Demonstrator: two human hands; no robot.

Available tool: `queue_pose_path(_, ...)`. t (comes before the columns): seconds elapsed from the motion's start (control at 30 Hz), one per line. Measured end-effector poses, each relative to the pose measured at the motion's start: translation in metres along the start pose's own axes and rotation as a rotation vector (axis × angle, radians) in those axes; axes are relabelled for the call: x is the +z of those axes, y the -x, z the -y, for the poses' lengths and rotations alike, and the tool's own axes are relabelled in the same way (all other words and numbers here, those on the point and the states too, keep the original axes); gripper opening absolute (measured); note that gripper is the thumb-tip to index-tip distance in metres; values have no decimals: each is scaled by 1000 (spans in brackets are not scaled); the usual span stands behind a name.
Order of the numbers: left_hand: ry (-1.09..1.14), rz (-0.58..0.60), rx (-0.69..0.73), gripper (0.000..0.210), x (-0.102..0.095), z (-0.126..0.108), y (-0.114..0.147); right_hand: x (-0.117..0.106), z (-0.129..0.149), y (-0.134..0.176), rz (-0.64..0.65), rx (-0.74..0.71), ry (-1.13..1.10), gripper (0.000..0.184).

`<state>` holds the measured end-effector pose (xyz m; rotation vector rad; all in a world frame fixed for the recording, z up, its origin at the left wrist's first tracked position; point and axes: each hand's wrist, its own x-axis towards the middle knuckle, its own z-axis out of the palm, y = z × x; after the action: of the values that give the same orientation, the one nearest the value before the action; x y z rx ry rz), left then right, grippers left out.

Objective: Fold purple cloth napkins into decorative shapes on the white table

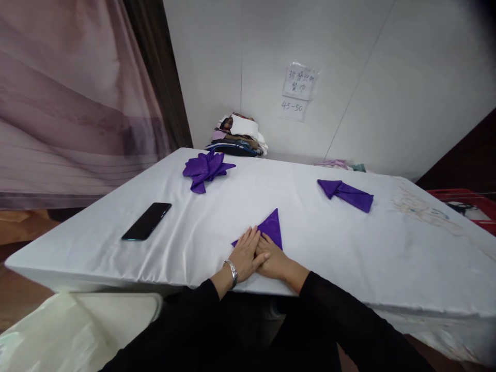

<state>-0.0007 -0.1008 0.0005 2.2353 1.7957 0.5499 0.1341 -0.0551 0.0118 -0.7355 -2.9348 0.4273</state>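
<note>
A purple cloth napkin [274, 226], folded into a triangle, lies near the front edge of the table with one corner pointing away from me. Flat on its near part rests my left hand [245, 256], fingers stretched out, a silvery band at the wrist. My right hand [272, 259] is pressed down beside it, also flat, and the left thumb lies over it. Both hands cover much of the cloth, so its lower folds are hidden. Neither hand grips anything.
A white cloth covers the table [306, 243]. Toward the back left sits a purple napkin bunched into points [205, 168]; at right lies a knotted-looking purple napkin [346, 194]. A black phone [147, 221] is at left. Folded clothes [238, 137] are stacked by the wall.
</note>
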Motion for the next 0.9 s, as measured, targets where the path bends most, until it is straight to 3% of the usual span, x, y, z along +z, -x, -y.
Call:
queue_pose_path(0.37,-150,87,-36,79,2,1,-1,-4,-16,34,-18,96,39,77)
queue_pose_path(0.67,-206,9,-8,82,12,4,-1,-14,-35,74,0,169,97,70)
queue_pose_path(0.77,-204,11,-8,84,13,4,-1,-23,-31,64,-41,221,103,71)
queue_pose_path(0.9,-201,16,-11,85,12,4,-1,-30,-28,20,-120,253,78,74)
